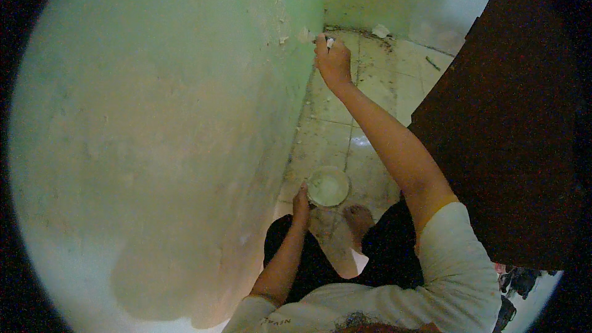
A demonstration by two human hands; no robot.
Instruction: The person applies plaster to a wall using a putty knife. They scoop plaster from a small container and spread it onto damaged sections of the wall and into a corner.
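Note:
My right hand (333, 66) reaches far ahead along the green wall (185, 43), closed around a small white-and-dark tool (330, 43) whose working end is too blurred to make out. It is beside a whitish patch (306, 35) on the wall, near the corner. Low down between my knees and the wall, my left hand (301, 205) grips the left rim of a round pale bowl (328, 186). Inside the bowl lies a whitish-green substance. My left fingers are partly hidden by the rim.
Peeling paint and cracks mark the upper wall. Crumbs of debris lie on the tiled floor (333, 114), with a white flake (380, 31) at the far wall. A large dark brown panel (499, 129) stands close on the right. My bare foot (358, 219) is just behind the bowl.

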